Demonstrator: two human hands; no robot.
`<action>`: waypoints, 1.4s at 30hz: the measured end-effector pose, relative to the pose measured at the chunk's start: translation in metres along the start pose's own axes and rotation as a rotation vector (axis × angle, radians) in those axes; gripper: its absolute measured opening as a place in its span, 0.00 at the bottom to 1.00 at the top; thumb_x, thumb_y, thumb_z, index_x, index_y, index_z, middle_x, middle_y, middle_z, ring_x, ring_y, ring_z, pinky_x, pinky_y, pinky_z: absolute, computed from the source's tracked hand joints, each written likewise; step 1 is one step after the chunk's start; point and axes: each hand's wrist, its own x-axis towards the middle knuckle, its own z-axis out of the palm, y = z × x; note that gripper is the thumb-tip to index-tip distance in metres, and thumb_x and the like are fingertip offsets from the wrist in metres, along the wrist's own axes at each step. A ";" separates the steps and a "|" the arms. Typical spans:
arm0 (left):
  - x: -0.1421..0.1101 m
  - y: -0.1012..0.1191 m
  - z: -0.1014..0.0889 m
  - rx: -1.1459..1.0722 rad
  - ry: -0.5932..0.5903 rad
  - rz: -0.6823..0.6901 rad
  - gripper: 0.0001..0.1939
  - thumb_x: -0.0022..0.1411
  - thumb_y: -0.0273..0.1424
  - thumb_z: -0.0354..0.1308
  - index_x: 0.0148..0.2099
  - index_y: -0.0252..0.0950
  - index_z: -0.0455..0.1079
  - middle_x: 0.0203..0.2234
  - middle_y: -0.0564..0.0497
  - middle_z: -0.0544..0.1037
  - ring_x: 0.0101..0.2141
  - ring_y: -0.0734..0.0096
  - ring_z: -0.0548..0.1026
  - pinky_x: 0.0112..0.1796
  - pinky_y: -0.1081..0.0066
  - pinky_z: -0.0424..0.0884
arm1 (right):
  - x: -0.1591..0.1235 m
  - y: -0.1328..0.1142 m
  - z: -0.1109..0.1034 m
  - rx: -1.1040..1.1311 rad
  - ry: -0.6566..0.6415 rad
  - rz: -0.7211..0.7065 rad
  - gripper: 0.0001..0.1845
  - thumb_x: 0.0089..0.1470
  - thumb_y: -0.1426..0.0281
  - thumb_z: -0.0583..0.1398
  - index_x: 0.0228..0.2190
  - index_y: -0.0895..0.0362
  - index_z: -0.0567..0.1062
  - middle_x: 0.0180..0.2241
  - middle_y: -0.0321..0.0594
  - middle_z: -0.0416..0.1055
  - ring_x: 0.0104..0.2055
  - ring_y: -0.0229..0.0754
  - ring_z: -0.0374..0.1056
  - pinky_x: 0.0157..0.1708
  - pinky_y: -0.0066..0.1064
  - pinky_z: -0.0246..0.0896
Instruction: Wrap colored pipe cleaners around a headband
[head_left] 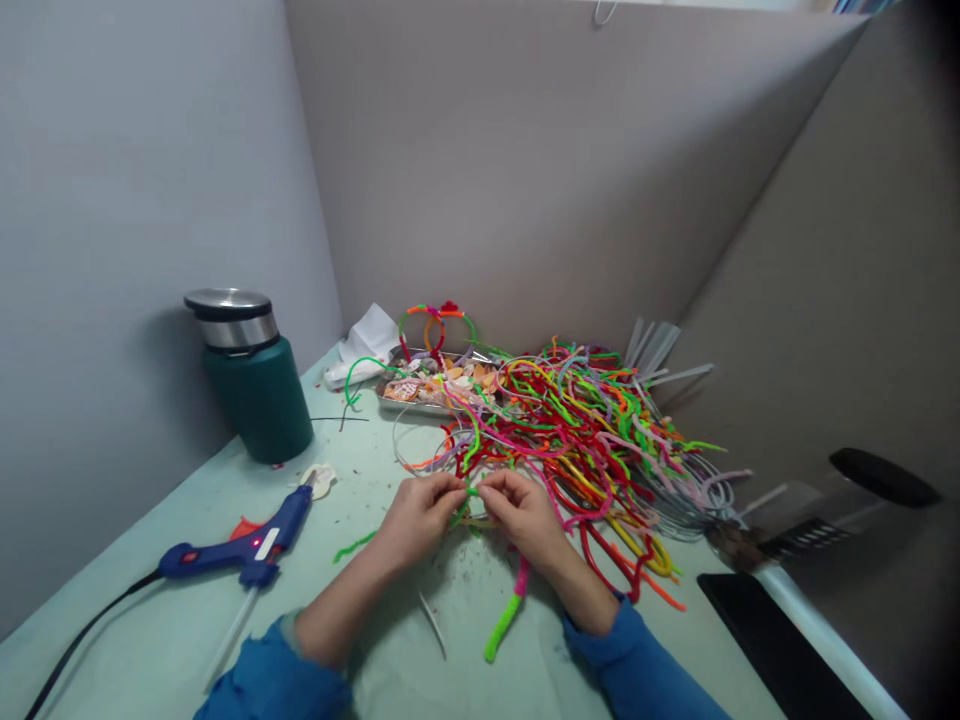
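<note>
My left hand (421, 515) and my right hand (523, 510) meet at the middle of the pale green table (172, 640), fingers pinched together on a short green pipe cleaner (466, 498) held between them. Just beyond my fingers spreads a big tangled heap of coloured pipe cleaners (592, 430). A pink and green pipe cleaner (510, 610) lies on the table under my right wrist. A small green piece (352, 547) lies left of my left hand.
A blue glue gun (240, 550) with its cord lies at the left. A dark green flask with a steel lid (251, 375) stands behind it. A metal tray of shells (427, 385) sits at the back. A black flat object (772, 650) lies at the right edge.
</note>
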 end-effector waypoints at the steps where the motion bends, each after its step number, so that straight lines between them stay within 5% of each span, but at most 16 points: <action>1: 0.001 0.000 0.001 -0.064 -0.030 -0.055 0.14 0.56 0.38 0.52 0.27 0.33 0.69 0.12 0.56 0.66 0.15 0.77 0.62 0.20 0.76 0.56 | 0.000 0.000 0.000 0.002 0.000 0.003 0.11 0.49 0.62 0.60 0.25 0.58 0.72 0.19 0.31 0.62 0.21 0.32 0.56 0.21 0.24 0.52; 10: 0.003 -0.013 0.004 -0.552 -0.322 -0.286 0.16 0.52 0.41 0.56 0.28 0.32 0.64 0.13 0.52 0.70 0.14 0.77 0.66 0.20 0.76 0.62 | 0.000 -0.005 0.001 -0.054 -0.019 0.009 0.10 0.48 0.64 0.60 0.25 0.59 0.71 0.19 0.32 0.63 0.21 0.33 0.57 0.21 0.25 0.53; 16: 0.001 -0.016 0.005 -0.274 -0.197 -0.189 0.03 0.50 0.28 0.53 0.30 0.34 0.65 0.13 0.57 0.67 0.15 0.77 0.64 0.19 0.77 0.57 | 0.000 -0.003 0.001 -0.027 -0.022 0.018 0.10 0.48 0.64 0.60 0.25 0.58 0.72 0.19 0.31 0.62 0.21 0.33 0.57 0.21 0.25 0.52; 24: 0.000 -0.013 0.004 0.377 0.057 0.173 0.06 0.52 0.25 0.53 0.32 0.35 0.71 0.25 0.51 0.76 0.27 0.71 0.71 0.29 0.74 0.61 | 0.000 -0.002 0.003 -0.022 -0.006 0.039 0.10 0.48 0.64 0.60 0.24 0.59 0.71 0.18 0.30 0.60 0.20 0.32 0.55 0.21 0.24 0.50; 34: 0.000 -0.016 0.003 0.356 0.047 0.215 0.10 0.57 0.27 0.52 0.36 0.35 0.75 0.30 0.48 0.78 0.31 0.69 0.73 0.34 0.74 0.64 | 0.002 0.003 0.000 -0.045 -0.004 0.025 0.08 0.49 0.66 0.59 0.25 0.59 0.71 0.19 0.31 0.61 0.22 0.33 0.56 0.21 0.24 0.50; 42: 0.003 -0.013 0.000 0.033 -0.005 -0.031 0.14 0.53 0.37 0.57 0.26 0.31 0.75 0.17 0.52 0.72 0.21 0.75 0.66 0.23 0.77 0.58 | 0.001 0.001 0.002 -0.055 -0.027 0.008 0.07 0.49 0.68 0.59 0.25 0.59 0.71 0.19 0.30 0.60 0.21 0.32 0.55 0.21 0.24 0.49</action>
